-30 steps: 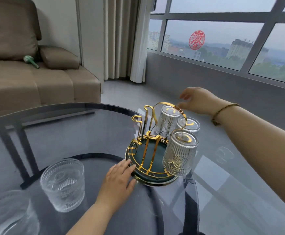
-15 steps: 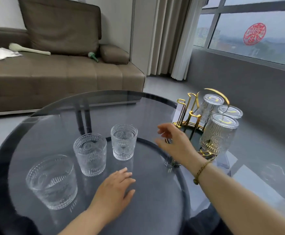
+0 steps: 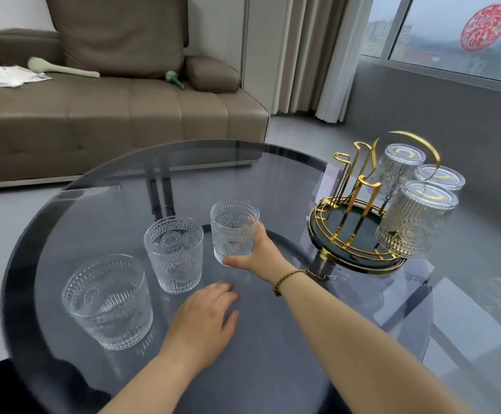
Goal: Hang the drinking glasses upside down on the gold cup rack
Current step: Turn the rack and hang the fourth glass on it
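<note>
Head view: your right hand (image 3: 259,253) is wrapped round the far glass (image 3: 233,231), thumb on the near lower wall and fingers curled behind it. That glass stands upright near the centre of the table (image 3: 273,339), with the rack (image 3: 359,231) at its 3 o'clock and well apart from it. Your left hand (image 3: 204,318) lies flat, fingers spread and holding nothing, on the table at the glass's 6 o'clock.

Two more upright glasses wait: the middle glass (image 3: 174,254) just beside the held one at its 9 o'clock, and the near glass (image 3: 107,300) toward 8 o'clock. Three hung glasses (image 3: 416,219) already sit mouth-down on the rack's right side; the gold prongs (image 3: 353,180) on its left are bare.

Treat the glass as rigid, thick-walled and fairly heavy for its size. It will likely chip or break if knocked on metal. The embossed pattern should give your fingers some bite, so hold mid-wall, not at the rim. You will need to turn it over, so keep the mouth free for a prong.
</note>
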